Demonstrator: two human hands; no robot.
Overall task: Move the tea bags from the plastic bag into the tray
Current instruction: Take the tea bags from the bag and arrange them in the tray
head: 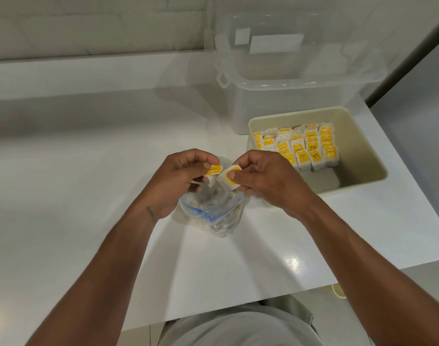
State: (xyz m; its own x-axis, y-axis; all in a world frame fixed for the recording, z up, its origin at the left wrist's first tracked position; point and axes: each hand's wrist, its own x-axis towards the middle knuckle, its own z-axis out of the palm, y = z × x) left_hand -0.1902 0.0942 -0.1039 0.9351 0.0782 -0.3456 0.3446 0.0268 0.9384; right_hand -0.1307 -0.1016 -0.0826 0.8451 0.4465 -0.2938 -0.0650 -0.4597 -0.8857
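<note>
A clear plastic bag (213, 213) with a blue zip edge stands open on the white counter, with tea bags inside. Just above its mouth, my left hand (178, 181) pinches a tea bag with a yellow tag (38, 169). My right hand (261, 181) grips another white and yellow tea bag (229, 179) right beside it. To the right, the beige tray (363, 156) holds several rows of yellow-labelled tea bags (303, 146) packed upright in its far left part.
A large clear plastic bin (288, 78) with its lid stands behind the tray. The white counter (88, 171) ends at a front edge near my body and at a right edge past the tray. A wall runs along the back.
</note>
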